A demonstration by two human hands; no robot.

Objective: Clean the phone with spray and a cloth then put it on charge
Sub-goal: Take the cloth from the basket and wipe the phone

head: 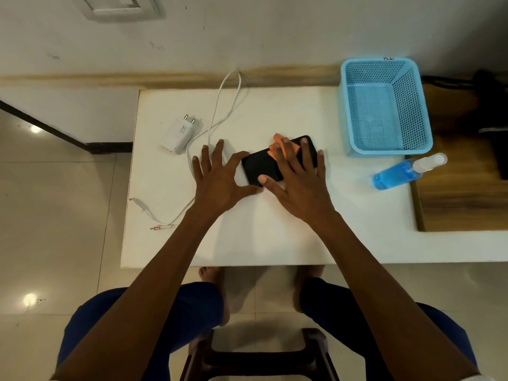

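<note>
Phone lay flat mid-tabletop. My left hand, fingers spread wide, braced its left end against sliding. My right hand, fingers flat, pressed cloth onto screen for wiping. Spray parked right, charger left, within reach.

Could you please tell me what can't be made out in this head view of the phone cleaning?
- Cloth: mostly hidden under the right hand.
- Phone: right half covered by that hand; its charging port is not visible.
- Wall socket: cut off by the top edge.
- Adapter label: too small to read.
</note>
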